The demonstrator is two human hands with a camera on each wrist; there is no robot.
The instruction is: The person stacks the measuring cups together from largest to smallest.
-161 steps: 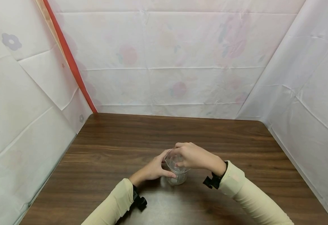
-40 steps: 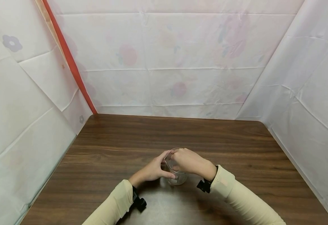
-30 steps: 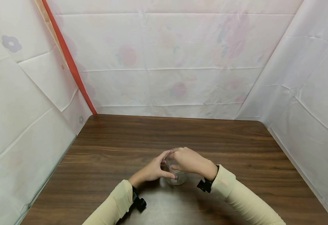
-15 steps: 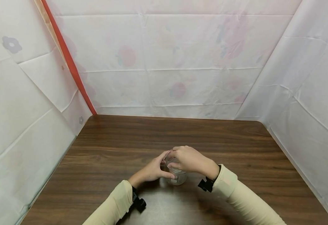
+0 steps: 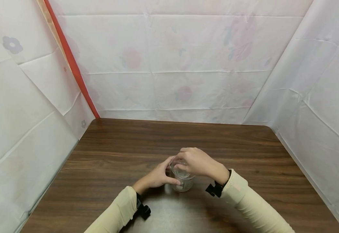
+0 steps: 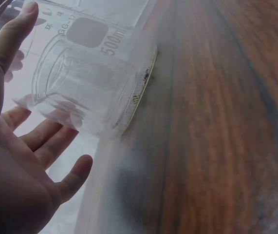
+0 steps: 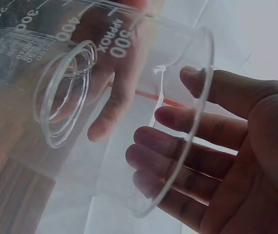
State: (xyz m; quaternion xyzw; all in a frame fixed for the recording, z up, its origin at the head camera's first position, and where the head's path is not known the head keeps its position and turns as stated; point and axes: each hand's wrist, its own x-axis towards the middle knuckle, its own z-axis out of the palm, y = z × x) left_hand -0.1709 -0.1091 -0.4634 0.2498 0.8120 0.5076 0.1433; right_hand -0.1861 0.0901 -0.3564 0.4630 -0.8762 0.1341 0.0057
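Observation:
A clear glass 500 ml beaker [image 5: 184,185] stands upright on the wooden table. My left hand [image 5: 158,175] holds its left side, thumb in front and fingers behind. Smaller beakers [image 7: 47,117] sit nested low inside it; the right wrist view shows more than one rim, and the left wrist view shows a small beaker [image 6: 87,80] through the glass. Over the mouth is my right hand [image 5: 201,162], its loosely bent fingers [image 7: 151,161] just inside the large rim [image 7: 211,63]. Nothing shows between those fingers and the thumb, which are apart from the nested rims.
The brown table [image 5: 123,142] extends around the beaker on all sides. White printed cloth [image 5: 169,64] hangs behind and at both sides, with a red strip [image 5: 73,66] at the left. Black cameras [image 5: 143,210] are strapped to both wrists.
My right hand dipped deeper into the large beaker about a second ago and has since risen toward the rim, slightly rightward. My left hand has stayed in place on the beaker.

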